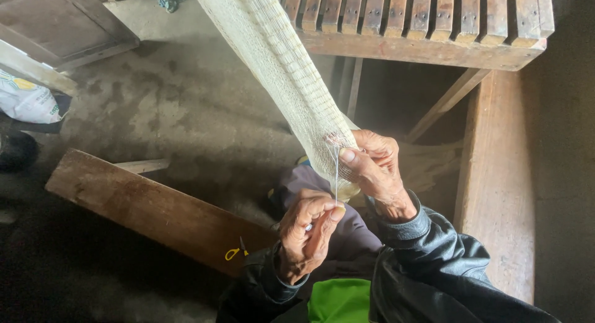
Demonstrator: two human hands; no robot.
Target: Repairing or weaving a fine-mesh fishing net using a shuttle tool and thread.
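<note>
Right hand (pixel 375 168) is pinching the lower end of the cream woven strip (pixel 291 75) hanging from the slatted wooden frame (pixel 427 25); left hand (pixel 307 233) is closed on a fine thread (pixel 336 174), pulling it taut downward. Looks like mid-stitch tightening; next move likely needs steady tension, strip held firm. Yellow-handled scissors (pixel 235 252) are lying on the plank (pixel 155 208).

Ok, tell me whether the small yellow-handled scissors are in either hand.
No: the small yellow-handled scissors lie on the brown wooden plank, while both hands work a thin pale thread.
</note>
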